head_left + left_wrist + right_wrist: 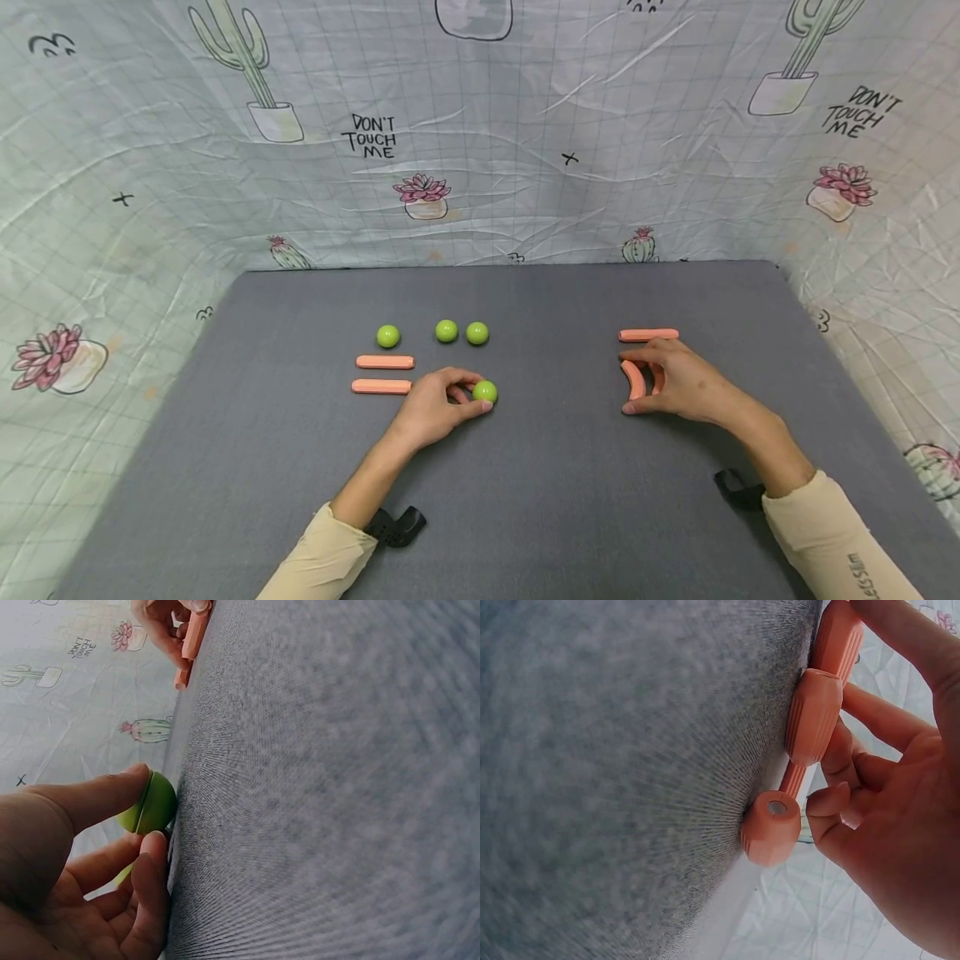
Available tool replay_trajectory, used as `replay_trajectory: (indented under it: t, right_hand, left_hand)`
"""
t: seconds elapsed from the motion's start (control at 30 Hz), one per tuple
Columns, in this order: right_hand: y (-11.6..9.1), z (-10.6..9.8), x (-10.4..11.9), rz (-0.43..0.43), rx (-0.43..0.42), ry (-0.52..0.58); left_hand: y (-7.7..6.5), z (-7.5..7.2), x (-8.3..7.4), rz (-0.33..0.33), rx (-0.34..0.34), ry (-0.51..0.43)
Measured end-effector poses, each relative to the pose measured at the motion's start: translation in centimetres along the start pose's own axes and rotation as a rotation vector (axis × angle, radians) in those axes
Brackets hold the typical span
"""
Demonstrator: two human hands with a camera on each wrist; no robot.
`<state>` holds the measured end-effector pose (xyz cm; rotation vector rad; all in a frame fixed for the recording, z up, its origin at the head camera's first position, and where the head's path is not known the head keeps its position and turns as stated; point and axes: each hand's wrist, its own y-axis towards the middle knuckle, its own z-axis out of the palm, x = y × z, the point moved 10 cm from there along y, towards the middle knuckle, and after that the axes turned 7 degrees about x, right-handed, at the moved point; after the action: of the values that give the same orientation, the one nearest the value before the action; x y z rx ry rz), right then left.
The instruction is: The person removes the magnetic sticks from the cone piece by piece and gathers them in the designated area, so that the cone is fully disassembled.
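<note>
My left hand (433,410) pinches a glossy green ball (485,392) between thumb and fingers, low over the grey table. The left wrist view shows a seam line around this ball (156,802). On the right, my right hand (688,383) has thumb and fingertips at the two ends of a short curved salmon-pink rod (634,380), gripping it lengthwise. Another salmon-pink piece (657,380) shows partly behind it, mostly hidden by the hand. Just beyond the fingers lies a straight salmon-pink rod (647,335); the right wrist view shows ribbed pink pieces (814,720) by the fingers.
Three more green balls (446,331) lie in a loose row at the back left. Below them are two straight rods (385,362), one close to my left hand. The grey tabletop (555,500) ends at a printed curtain (510,183) behind and on both sides.
</note>
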<state>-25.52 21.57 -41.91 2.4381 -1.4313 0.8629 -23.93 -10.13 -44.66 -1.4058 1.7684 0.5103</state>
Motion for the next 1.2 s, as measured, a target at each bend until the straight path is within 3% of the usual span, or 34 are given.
replay_trajectory:
  t: [0.53,0.87,1.03,1.2]
  right_hand:
    - [0.2,-0.1,0.2,0.001,0.008,-0.005]
    - [0.1,0.1,-0.1,0.017,0.013,-0.012]
    - [0.0,0.1,-0.1,0.018,0.014,-0.010]
    - [0.0,0.1,-0.2,0.019,0.009,-0.008]
  left_hand:
    - [0.0,-0.1,0.3,0.014,0.005,-0.003]
    - [-0.2,-0.6,0.5,0.030,0.012,-0.067]
    - [-0.2,-1.9,-0.1,0.066,-0.030,-0.099]
    - [0.0,-4.1,-0.5,0.058,-0.085,-0.157]
